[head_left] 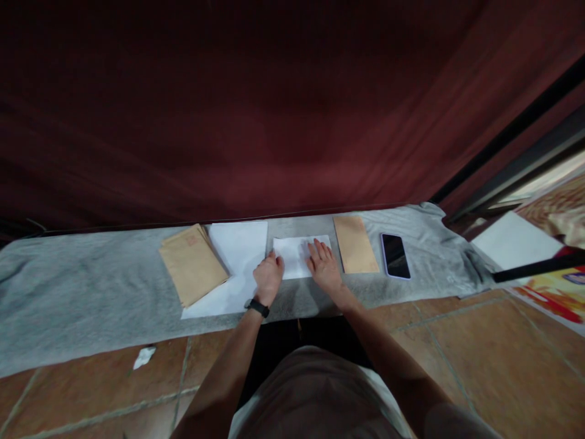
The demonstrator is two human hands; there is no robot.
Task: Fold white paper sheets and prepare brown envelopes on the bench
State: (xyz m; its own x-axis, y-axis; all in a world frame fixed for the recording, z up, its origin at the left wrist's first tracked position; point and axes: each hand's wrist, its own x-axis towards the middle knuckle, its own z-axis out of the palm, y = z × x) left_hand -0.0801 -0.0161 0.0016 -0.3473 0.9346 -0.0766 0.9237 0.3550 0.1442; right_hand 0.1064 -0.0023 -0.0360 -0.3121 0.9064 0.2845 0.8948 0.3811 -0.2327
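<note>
A folded white sheet of paper (pixel 297 255) lies on the grey cloth (pixel 82 299) in front of me. My left hand (pixel 268 277), with a black band on its wrist, rests curled at the sheet's left edge, fingers bent against the paper. My right hand (pixel 323 263) lies flat on the sheet's right part with its fingers stretched out. To the left lie larger white sheets (pixel 237 256), and on them rests a stack of brown envelopes (pixel 192 263). A single brown envelope (pixel 355 244) lies just right of my right hand.
A black phone (pixel 395 256) lies on the cloth right of the single envelope. A dark red curtain (pixel 256 110) hangs behind the cloth. A crumpled white scrap (pixel 144 356) sits on the tiled floor (pixel 479 353). More white paper (pixel 514 241) lies at far right.
</note>
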